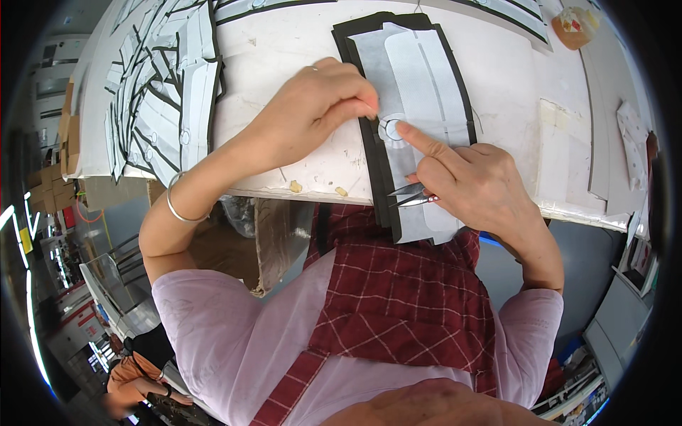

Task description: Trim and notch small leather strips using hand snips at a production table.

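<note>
A stack of long pale-blue fabric panels with black edges (423, 78) lies on the table in front of me, its near end over the table edge. A small round white disc (392, 130) sits on the top panel near its left edge. My left hand (320, 103) pinches with thumb and forefinger just left of the disc; what is between the fingertips is too small to make out. The index finger of my right hand (476, 181) presses at the disc's right side. Its other fingers curl around small scissors (413, 196), blades pointing left over the panel.
A heap of similar black-edged panels (163, 106) covers the table's left part. More panels (508, 14) lie along the far side. An orange-coloured container (575, 28) stands at the far right. Small yellowish scraps (295, 186) lie by the white table's (284, 57) front edge.
</note>
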### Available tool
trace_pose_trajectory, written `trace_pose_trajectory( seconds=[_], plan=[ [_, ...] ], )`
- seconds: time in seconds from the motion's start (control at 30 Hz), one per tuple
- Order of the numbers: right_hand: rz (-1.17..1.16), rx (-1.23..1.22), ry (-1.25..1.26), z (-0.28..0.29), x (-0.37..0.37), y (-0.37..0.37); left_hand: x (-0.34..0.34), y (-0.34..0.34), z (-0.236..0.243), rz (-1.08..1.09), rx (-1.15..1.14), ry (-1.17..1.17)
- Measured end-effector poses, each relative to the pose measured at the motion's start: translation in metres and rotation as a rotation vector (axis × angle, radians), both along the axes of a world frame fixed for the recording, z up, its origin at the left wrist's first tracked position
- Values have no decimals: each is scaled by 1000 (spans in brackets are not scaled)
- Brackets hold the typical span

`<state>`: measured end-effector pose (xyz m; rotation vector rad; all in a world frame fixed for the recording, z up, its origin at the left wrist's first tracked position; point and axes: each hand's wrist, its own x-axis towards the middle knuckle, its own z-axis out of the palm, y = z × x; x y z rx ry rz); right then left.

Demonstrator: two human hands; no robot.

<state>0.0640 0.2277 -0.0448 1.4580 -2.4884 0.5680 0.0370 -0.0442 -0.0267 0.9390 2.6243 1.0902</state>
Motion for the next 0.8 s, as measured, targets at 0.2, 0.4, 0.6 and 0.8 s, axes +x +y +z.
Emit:
trace_pose_trajectory(
  seconds=[0.2, 0.4, 0.6, 0.8],
  plan=[
    [28, -30, 22, -3, -3, 0, 7, 15, 14, 58, -42, 338],
    [26, -33, -4, -2, -2, 0, 8, 28, 11, -21, -290, 380],
    [25, -24, -7, -3, -3, 0, 3, 29, 15, -58, -380, 325],
    [7, -56, -33, -2, -3, 0, -2, 18, 9, 172, 22, -214]
  ],
)
